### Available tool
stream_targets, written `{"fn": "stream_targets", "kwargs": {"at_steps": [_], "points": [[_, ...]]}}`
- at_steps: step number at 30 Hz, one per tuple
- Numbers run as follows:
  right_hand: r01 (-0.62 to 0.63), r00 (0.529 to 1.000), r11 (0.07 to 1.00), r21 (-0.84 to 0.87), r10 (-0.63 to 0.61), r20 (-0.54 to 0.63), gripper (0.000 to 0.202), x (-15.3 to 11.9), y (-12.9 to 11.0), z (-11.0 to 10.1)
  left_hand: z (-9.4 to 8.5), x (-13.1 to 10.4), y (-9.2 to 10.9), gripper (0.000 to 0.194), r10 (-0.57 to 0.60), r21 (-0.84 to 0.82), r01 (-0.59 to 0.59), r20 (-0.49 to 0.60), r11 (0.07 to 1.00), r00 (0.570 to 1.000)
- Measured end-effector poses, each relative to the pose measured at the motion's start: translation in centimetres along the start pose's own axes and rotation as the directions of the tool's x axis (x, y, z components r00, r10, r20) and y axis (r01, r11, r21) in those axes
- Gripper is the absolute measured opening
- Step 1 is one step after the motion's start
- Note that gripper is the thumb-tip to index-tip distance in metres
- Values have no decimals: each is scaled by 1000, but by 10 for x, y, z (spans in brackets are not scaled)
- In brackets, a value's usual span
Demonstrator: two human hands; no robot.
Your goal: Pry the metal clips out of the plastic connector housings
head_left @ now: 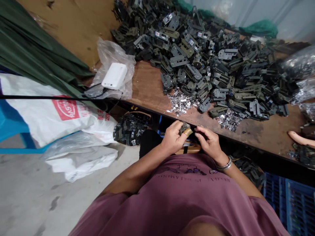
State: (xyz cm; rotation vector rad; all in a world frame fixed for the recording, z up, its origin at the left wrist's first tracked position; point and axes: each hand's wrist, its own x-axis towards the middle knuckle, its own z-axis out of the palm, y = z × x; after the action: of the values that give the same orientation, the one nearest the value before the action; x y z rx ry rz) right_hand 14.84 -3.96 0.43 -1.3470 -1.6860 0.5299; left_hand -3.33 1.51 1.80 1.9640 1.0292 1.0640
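My left hand (172, 137) is closed around a small dark grey part (184, 127), just off the table's front edge. Yellowish tape (188, 131) is wrapped around that thumb. Close on its right, my right hand (210, 143) has thumb and fingers drawn together in a pinch; whatever is between them is too small to make out. Beyond both hands lies a big heap of dark grey slotted plastic parts (179, 61). Two small piles of shiny metal clips, a left pile (180, 102) and a right pile (230, 120), sit along the heap's near side.
A white power bank (115, 76) rests on clear plastic on the wooden table (145, 78). Left of me are a container of dark parts (130, 129) and a white sack (36, 108). Blue crates (300, 203) stand low right. Another person's arm (301, 139) enters at right.
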Motion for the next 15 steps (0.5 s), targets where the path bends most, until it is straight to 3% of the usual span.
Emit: {"fn": "stream_targets", "kwargs": {"at_steps": [5, 8, 12, 13, 15], "points": [[-12, 1000, 1000, -4, 12, 21, 16, -7, 1, 2, -6, 1, 5, 20, -63, -124, 62, -2, 990, 998], [-15, 999, 1000, -23, 16, 35, 15, -8, 4, 1, -5, -2, 3, 34, -229, -294, 222, 9, 930, 973], [-19, 999, 1000, -23, 20, 36, 14, -10, 7, 1, 0, -8, -4, 49, -544, -560, 512, 126, 651, 830], [-19, 999, 1000, -20, 20, 34, 14, -11, 8, 1, 1, -9, -5, 50, -580, -610, 545, 165, 575, 797], [-18, 999, 1000, -15, 18, 29, 14, -12, 8, 1, 2, -8, -5, 51, -591, -671, 550, 201, 498, 781]]}}
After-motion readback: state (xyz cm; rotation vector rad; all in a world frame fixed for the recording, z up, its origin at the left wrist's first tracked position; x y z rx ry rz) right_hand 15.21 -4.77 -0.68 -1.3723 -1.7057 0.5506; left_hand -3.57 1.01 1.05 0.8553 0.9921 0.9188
